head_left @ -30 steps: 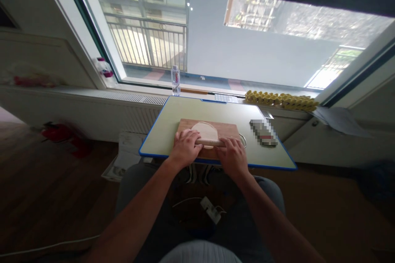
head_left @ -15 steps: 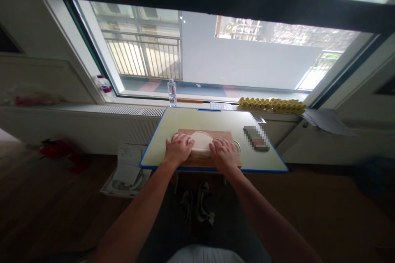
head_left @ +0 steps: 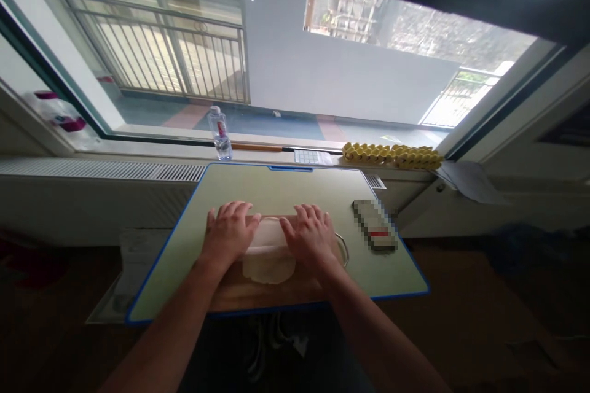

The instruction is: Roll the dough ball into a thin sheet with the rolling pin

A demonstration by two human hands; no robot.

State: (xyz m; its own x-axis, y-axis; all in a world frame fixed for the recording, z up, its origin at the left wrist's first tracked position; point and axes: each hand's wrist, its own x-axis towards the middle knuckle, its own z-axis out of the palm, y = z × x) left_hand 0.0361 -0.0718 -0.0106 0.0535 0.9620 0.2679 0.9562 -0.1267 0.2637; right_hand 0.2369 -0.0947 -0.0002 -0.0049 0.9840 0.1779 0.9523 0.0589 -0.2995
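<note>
A flat sheet of pale dough lies on a wooden cutting board, its near edge rounded and uneven. A lighter straight band crosses it between my palms; I cannot tell whether this is a rolling pin or a fold. My left hand rests palm down over the left side, fingers stretched toward the board's far edge. Over the right side lies my right hand, also flat with its fingers extended. What is beneath both palms is hidden. The board's metal handle sticks out past my right hand.
The board sits on a small blue-edged table against the window ledge. A blurred-out phone-like object lies at its right. On the ledge stand a plastic bottle, yellow egg-carton-like trays and, far left, a larger bottle.
My view has moved closer and tilted. Both hands have slid forward over the dough toward the board's far edge, leaving more of its near part in sight.
</note>
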